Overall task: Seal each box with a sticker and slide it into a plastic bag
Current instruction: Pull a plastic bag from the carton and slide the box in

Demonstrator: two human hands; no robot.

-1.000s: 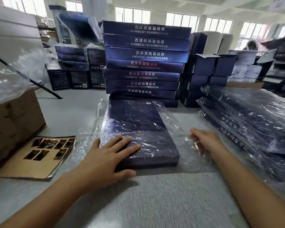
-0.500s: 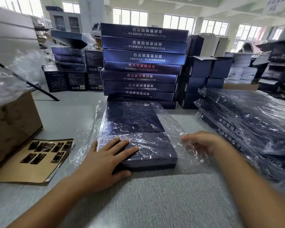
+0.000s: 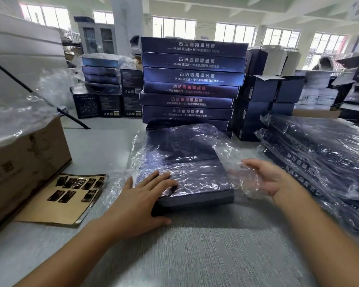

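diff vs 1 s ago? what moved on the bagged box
The right hand left the table beside the box, rose and turned palm inward, lifting the plastic bag by its loose right flap, which now drapes over the fingers; a pinch can't be confirmed. The left hand stays flat on the box's near left corner, and the box has not shifted. Sticker sheet and box stack unchanged.

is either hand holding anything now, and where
Left hand only presses flat on the box at its near left corner. Right hand touches the plastic bag at its loose right edge; whether it grips cannot be told.
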